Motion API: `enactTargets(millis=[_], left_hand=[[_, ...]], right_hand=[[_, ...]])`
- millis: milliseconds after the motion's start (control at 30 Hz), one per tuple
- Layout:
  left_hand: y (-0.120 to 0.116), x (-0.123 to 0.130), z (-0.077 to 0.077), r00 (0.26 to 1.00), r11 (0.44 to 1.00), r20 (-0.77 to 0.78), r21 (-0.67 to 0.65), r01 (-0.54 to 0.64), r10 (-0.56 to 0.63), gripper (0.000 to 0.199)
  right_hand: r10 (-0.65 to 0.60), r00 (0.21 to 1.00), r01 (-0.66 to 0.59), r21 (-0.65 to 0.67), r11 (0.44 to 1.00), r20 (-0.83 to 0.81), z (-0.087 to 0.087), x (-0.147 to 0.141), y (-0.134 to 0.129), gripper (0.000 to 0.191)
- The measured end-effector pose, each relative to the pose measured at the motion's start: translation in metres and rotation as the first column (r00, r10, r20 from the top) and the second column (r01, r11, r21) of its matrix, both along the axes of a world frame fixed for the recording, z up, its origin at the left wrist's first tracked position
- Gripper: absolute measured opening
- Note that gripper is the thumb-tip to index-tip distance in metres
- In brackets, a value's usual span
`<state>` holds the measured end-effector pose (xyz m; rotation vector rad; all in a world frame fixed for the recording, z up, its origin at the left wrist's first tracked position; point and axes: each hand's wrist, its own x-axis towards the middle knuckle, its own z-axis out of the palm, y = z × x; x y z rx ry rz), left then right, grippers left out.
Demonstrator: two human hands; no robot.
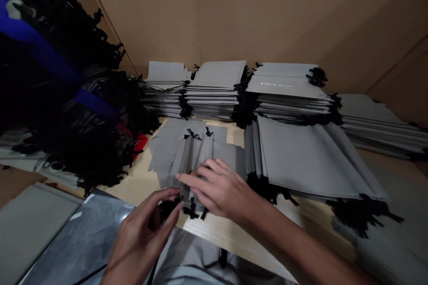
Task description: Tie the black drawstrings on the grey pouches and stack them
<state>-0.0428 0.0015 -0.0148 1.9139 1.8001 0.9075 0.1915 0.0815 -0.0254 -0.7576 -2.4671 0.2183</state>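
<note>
A small bunch of thin grey fabric pouches (190,153) with black knotted cord ends stands on edge before me on the pale wooden table. My left hand (143,227) is at its near left corner, thumb and forefinger closed around the black cord ends and lower edge. Over the top of the bunch lies my right hand (220,187), fingers apart, its forefinger stretched to the left across the pouch edges. What the tips of the right fingers touch is partly hidden. Loose flat grey pieces (163,142) lie under and behind the bunch.
Stacks of grey pouches (217,75) line the brown padded wall (267,13). A thick leaning bundle (304,156) stands at right. At left rises a tall heap of black cord ends (67,75) with a blue band. A shiny grey plastic-covered item (83,240) lies lower left.
</note>
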Motion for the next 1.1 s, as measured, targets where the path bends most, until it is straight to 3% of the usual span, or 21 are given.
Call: enactTargets(millis=[167, 300, 533, 667, 767, 867, 1100], left_hand=[[-0.002, -0.001, 0.002, 0.991, 0.998, 0.120, -0.005, -0.056, 0.057, 0.030], [-0.006, -0.005, 0.009, 0.971, 0.983, 0.215, -0.172, -0.068, 0.105, 0.030], [0.005, -0.005, 0.015, 0.919, 0.917, 0.355, -0.399, -0.014, 0.169, 0.033], [0.010, -0.004, 0.013, 0.835, 0.899, 0.530, -0.425, 0.109, 0.149, 0.031], [0.008, 0.000, 0.016, 0.729, 0.833, 0.638, -0.524, 0.176, 0.248, 0.035], [0.004, 0.009, 0.020, 0.684, 0.819, 0.646, -0.561, 0.123, 0.340, 0.041], [-0.004, 0.021, 0.018, 0.779, 0.898, 0.511, -0.414, -0.148, 0.364, 0.042]], right_hand=[[0.001, 1.000, -0.002, 0.034, 0.999, 0.016, 0.004, -0.007, 0.004, 0.041], [-0.011, 1.000, 0.010, -0.028, 1.000, -0.009, 0.005, -0.013, -0.001, 0.036], [0.038, 0.972, -0.048, -0.036, 0.998, -0.230, -0.005, -0.015, -0.010, 0.022], [0.020, 0.926, -0.070, -0.119, 0.990, -0.378, -0.007, -0.014, -0.014, 0.010], [-0.019, 0.874, -0.083, -0.188, 0.979, -0.486, -0.006, -0.014, -0.017, 0.011], [-0.050, 0.842, -0.100, -0.247, 0.964, -0.538, -0.003, -0.014, -0.019, 0.016], [-0.135, 0.827, -0.070, -0.339, 0.938, -0.545, 0.001, -0.019, -0.023, 0.017]])
